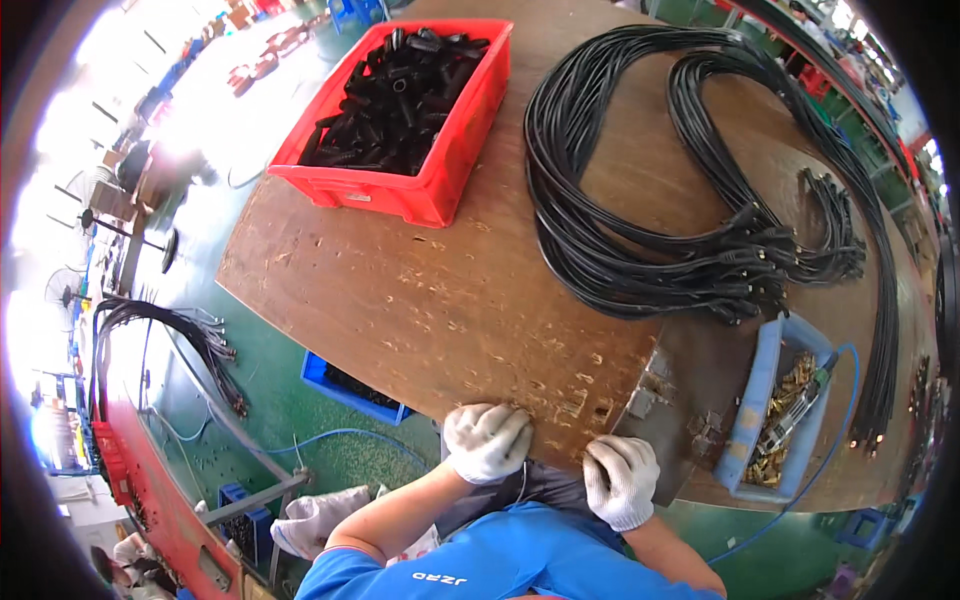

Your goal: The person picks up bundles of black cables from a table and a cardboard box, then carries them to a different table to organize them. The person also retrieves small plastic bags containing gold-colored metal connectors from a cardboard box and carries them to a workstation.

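My left hand point(488, 441), in a white knit glove, rests on the near edge of the brown wooden table point(420, 310) with its fingers curled in. My right hand point(620, 481), gloved the same way, lies at that edge a little to the right, also closed. Nothing shows in either hand, though both palms are turned out of sight. Nearest my right hand is a blue bin point(748, 440) holding brass-coloured metal parts point(795, 380) and a metal hand tool point(793, 420) joined to a blue air hose point(850, 400).
A red crate point(400, 190) of black sleeve-like parts point(400, 95) stands at the far left of the table. Bundled black cables point(570, 200) cover the far right. Below the left edge sits a blue box point(350, 390); more cables point(170, 320) lie on a rack beyond.
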{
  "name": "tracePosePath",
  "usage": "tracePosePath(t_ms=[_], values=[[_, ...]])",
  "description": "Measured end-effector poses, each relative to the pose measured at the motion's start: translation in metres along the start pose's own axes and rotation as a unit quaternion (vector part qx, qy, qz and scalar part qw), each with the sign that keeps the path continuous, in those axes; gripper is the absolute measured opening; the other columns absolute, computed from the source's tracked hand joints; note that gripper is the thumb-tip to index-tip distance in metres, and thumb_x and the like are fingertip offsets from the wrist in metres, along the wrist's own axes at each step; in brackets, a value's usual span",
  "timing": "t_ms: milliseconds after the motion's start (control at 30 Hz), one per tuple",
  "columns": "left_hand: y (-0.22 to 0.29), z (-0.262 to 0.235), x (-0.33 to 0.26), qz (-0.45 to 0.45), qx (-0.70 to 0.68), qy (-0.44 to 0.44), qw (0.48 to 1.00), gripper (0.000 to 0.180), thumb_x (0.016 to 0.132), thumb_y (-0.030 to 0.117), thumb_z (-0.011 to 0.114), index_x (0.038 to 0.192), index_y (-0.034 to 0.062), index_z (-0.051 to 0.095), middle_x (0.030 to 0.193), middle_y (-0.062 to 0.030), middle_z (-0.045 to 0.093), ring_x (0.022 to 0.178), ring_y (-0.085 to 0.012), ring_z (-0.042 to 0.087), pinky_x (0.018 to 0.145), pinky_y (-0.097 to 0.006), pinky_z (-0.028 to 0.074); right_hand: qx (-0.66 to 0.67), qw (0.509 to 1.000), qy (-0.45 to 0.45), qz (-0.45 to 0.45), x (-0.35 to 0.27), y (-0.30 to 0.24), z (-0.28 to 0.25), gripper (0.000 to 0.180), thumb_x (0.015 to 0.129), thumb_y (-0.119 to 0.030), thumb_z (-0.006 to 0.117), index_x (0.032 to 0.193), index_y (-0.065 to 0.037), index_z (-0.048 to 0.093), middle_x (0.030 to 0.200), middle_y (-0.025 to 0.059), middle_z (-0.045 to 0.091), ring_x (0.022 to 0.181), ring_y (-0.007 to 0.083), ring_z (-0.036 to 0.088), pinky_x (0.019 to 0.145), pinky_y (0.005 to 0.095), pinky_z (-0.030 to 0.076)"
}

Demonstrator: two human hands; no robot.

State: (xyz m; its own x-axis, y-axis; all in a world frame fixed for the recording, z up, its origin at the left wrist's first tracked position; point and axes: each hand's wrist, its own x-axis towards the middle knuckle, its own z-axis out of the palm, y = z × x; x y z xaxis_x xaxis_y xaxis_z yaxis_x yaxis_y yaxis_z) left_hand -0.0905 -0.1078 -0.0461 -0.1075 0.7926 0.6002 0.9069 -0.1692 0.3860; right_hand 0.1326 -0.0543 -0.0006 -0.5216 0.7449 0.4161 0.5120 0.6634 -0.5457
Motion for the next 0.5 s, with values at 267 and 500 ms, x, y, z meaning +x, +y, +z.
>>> tracePosePath(t_ms=[267,500], values=[[0.009,-0.023,0.035,-0.067,-0.07,-0.178,0.979,0.021,0.078,0.018,0.074,0.097,0.0158,0.069,0.099,-0.0054,0.062,0.095,-0.0293,0.059,0.084,-0.045,0.045,-0.058,0.995,-0.066,0.05,0.021,0.0,-0.008,0.026,0.073,-0.007,0.072,0.098,-0.012,0.067,0.097,0.0069,0.065,0.084,0.0302,0.063,0.077,0.0432,0.052],[-0.067,-0.096,0.057,0.069,-0.144,-0.399,0.903,0.026,0.081,0.02,0.069,0.106,0.0122,0.068,0.11,-0.0113,0.063,0.106,-0.0341,0.059,0.09,-0.047,0.046,-0.018,0.897,0.074,0.435,0.025,-0.085,-0.016,0.016,0.086,-0.018,0.066,0.101,-0.015,0.067,0.1,0.0099,0.068,0.088,0.0346,0.067,0.077,0.0448,0.055]])
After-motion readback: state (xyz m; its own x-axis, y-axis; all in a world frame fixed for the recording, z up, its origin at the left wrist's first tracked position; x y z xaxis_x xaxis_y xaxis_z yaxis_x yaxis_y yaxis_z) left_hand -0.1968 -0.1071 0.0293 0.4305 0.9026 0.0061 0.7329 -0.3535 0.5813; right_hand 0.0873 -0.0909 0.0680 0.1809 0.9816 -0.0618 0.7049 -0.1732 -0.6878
